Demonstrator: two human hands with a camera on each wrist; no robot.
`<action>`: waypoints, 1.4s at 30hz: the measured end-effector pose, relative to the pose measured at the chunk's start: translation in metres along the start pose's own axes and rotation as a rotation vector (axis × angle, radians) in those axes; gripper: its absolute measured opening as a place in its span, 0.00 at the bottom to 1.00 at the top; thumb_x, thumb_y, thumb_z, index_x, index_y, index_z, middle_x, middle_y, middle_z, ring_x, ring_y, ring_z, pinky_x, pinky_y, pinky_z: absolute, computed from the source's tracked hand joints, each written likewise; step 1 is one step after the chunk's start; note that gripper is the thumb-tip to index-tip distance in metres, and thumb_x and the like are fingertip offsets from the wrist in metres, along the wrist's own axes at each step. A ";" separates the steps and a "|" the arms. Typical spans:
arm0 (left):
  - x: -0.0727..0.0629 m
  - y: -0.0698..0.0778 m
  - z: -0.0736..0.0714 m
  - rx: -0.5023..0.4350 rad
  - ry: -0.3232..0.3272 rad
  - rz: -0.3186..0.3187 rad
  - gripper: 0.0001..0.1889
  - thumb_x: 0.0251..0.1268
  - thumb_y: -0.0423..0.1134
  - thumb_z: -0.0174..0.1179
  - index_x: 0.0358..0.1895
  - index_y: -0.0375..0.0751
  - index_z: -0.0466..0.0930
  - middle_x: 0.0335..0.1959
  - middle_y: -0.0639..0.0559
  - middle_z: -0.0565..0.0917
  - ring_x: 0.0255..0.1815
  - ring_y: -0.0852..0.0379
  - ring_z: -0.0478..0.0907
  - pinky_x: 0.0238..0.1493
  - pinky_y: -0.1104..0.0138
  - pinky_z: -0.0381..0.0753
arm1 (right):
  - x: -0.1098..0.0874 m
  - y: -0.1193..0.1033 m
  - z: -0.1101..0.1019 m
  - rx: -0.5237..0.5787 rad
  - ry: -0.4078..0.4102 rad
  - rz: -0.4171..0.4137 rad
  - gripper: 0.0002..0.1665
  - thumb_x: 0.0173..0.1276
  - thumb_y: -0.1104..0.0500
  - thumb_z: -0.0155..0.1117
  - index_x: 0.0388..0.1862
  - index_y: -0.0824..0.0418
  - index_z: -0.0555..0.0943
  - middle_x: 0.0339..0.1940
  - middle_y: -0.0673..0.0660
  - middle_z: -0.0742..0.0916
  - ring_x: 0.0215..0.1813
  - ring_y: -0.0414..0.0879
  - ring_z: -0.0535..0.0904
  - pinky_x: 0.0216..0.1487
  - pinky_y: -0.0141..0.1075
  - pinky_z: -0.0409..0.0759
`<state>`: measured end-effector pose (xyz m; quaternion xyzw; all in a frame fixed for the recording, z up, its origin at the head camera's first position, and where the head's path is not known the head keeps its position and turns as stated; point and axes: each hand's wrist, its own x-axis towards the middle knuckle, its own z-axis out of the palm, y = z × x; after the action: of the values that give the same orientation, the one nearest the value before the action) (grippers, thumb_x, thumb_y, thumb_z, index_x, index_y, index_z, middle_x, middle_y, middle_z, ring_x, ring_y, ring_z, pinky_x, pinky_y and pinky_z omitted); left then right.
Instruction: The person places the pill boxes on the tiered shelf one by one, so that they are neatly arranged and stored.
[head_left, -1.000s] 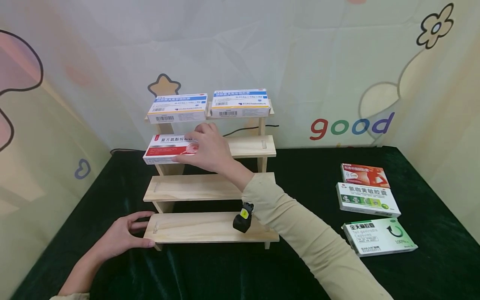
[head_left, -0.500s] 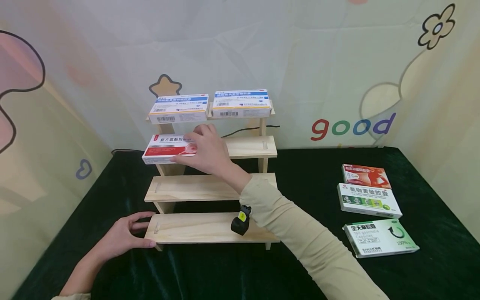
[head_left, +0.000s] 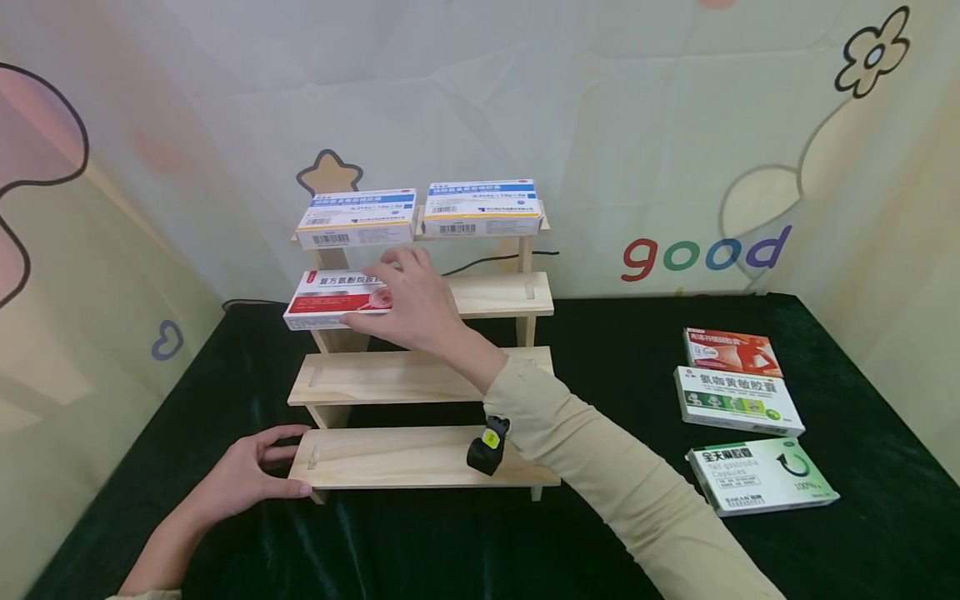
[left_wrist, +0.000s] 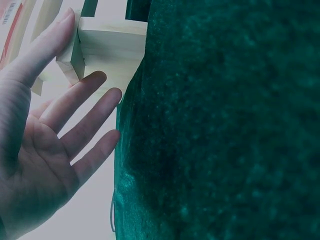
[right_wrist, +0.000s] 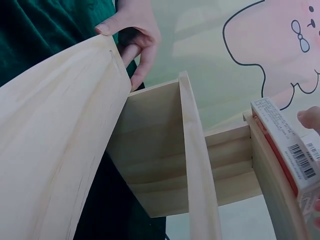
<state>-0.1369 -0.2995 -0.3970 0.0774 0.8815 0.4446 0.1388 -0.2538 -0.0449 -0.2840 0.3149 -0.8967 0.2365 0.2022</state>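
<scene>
A wooden tiered rack stands on the dark green cloth. On its second tier from the top, at the left, lies a white and red medicine box. My right hand holds this box by its right part, thumb at the front and fingers at the back; the hand covers that end. My left hand grips the left end of the lowest board between thumb and index finger. In the left wrist view, the other fingers are straight and spread. The right wrist view shows the box's barcoded side.
Two white and blue boxes lie side by side on the top tier, one left, one right. Right of the rack, on the cloth, lie an orange-red box, a white box with a green band and a white-green box.
The white and red box and my right hand have shifted very slightly left along the tier. My left hand stays at the lowest board's end.
</scene>
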 end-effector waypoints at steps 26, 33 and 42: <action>0.000 0.001 0.002 -0.004 0.000 -0.011 0.39 0.48 0.41 0.68 0.62 0.29 0.61 0.52 0.32 0.75 0.53 0.41 0.75 0.45 0.55 0.74 | -0.030 0.007 -0.037 0.080 0.031 -0.080 0.36 0.50 0.39 0.67 0.55 0.56 0.76 0.51 0.52 0.77 0.54 0.44 0.67 0.49 0.32 0.70; 0.000 0.002 0.002 -0.002 0.002 -0.008 0.38 0.48 0.41 0.68 0.62 0.29 0.61 0.52 0.32 0.76 0.53 0.41 0.75 0.45 0.58 0.74 | -0.041 0.011 -0.046 0.082 0.038 -0.113 0.37 0.49 0.40 0.68 0.56 0.57 0.76 0.53 0.53 0.77 0.55 0.45 0.67 0.49 0.34 0.72; 0.000 0.000 0.001 -0.006 0.004 -0.010 0.39 0.49 0.41 0.68 0.62 0.29 0.60 0.53 0.33 0.75 0.53 0.41 0.75 0.45 0.57 0.74 | -0.058 0.028 -0.055 0.084 0.051 -0.080 0.35 0.50 0.41 0.69 0.55 0.58 0.76 0.52 0.53 0.77 0.54 0.46 0.68 0.48 0.35 0.73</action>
<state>-0.1368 -0.2983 -0.3979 0.0716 0.8809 0.4467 0.1395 -0.2187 0.0320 -0.2775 0.3525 -0.8673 0.2736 0.2207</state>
